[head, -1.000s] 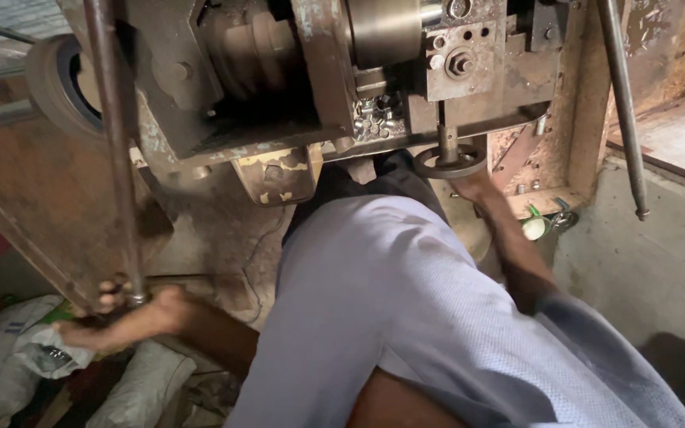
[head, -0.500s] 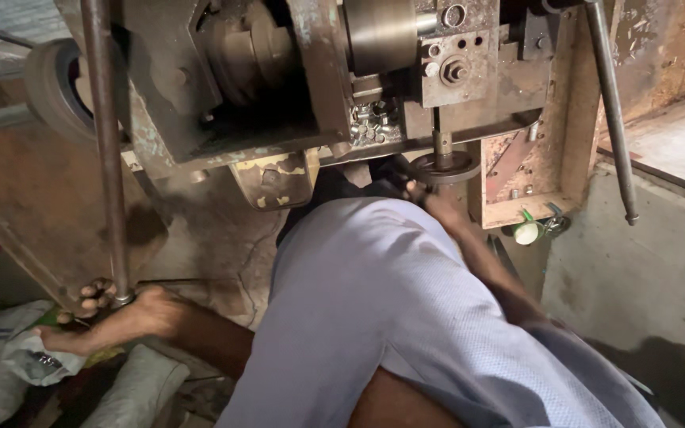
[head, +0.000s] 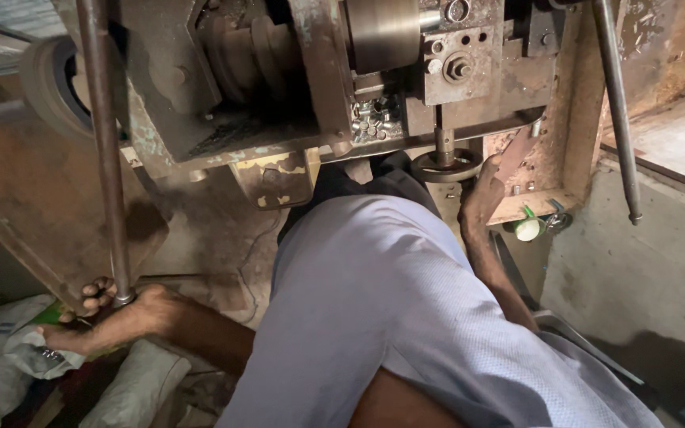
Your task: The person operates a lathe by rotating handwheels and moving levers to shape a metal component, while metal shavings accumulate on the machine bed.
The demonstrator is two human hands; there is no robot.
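The left hand (head: pixel 109 313) grips the bottom of the long rod (head: pixel 105 150). The right hand (head: pixel 481 194), fingers loosely curled, touches the handwheel (head: pixel 445 166) beside it, holding nothing.

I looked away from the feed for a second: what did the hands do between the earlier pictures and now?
The right hand dropped slightly away from the small handwheel under the machine; it now sits just beside the rim, and whether they touch is unclear. The left hand kept its grip on the bottom of the long vertical rod, low beside the sacks. The machine stayed as it was.
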